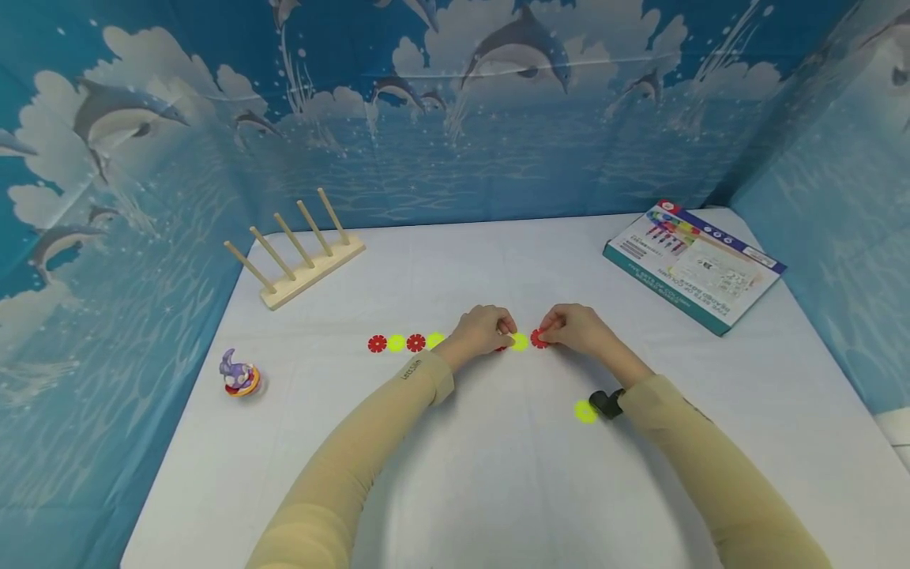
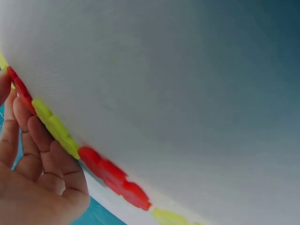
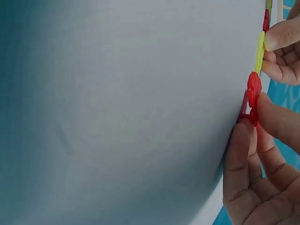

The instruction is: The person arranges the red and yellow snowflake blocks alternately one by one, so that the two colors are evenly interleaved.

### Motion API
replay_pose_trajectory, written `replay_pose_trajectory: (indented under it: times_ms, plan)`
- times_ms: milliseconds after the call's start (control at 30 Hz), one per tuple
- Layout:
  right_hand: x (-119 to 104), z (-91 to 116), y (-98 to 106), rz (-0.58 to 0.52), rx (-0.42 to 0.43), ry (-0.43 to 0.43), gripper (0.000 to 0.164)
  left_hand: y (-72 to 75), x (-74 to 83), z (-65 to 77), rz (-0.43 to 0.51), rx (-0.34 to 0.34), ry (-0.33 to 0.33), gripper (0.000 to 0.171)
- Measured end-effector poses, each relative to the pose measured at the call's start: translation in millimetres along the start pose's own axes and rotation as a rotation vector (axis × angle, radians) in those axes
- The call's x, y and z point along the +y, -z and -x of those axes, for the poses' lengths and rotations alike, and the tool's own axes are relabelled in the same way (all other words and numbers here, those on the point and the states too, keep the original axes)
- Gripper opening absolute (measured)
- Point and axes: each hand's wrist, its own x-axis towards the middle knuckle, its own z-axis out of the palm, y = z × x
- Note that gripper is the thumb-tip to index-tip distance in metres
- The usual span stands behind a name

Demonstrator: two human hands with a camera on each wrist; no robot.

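Note:
My right hand [image 1: 577,328] pinches a red notched plastic disc [image 3: 253,96] between thumb and fingertips. It is tilted up off the white cloth in the right wrist view. Right beside it, my left hand [image 1: 481,330] pinches a yellow notched disc [image 1: 520,341], thumb on its face. The held red disc's edge meets the yellow one's. A row of alternating discs runs leftward under the left hand, with a red disc [image 1: 377,344], a yellow disc [image 1: 396,343] and another red disc [image 1: 415,343] at its far end. The left hand hides part of this row.
A loose yellow disc [image 1: 586,412] lies by the black wrist camera [image 1: 607,404]. At the back left stands a wooden rack [image 1: 313,273] with several upright pegs. A purple figurine [image 1: 239,374] sits near the left edge, and a printed box [image 1: 697,265] lies at the back right.

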Motion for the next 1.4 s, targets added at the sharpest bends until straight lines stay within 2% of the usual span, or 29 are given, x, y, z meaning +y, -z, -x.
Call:
replay_pose_trajectory:
  times_ms: [233, 400, 867, 1200, 1400]
  plan:
    - [-3, 0, -3, 0.022, 0.021, -0.002, 0.019, -0.2, -2.0, -0.9, 0.002, 0.006, -0.019, 0.013]
    - [-5, 1, -5, 0.058, 0.025, 0.037, 0.017, -0.9, -3.3, -1.8, 0.016, 0.002, -0.025, 0.013]
    - [-6, 2, -5, 0.056, 0.020, 0.050, 0.015, -1.6, -4.6, -4.3, 0.016, -0.004, -0.036, 0.010]
    - [-5, 1, -6, 0.039, 0.033, 0.047, 0.013, 0.0, 4.0, -7.8, 0.026, -0.016, -0.044, 0.016]
    - [-3, 1, -6, 0.042, 0.039, 0.055, 0.013, -4.4, 10.6, -11.3, 0.003, -0.017, -0.095, 0.016]
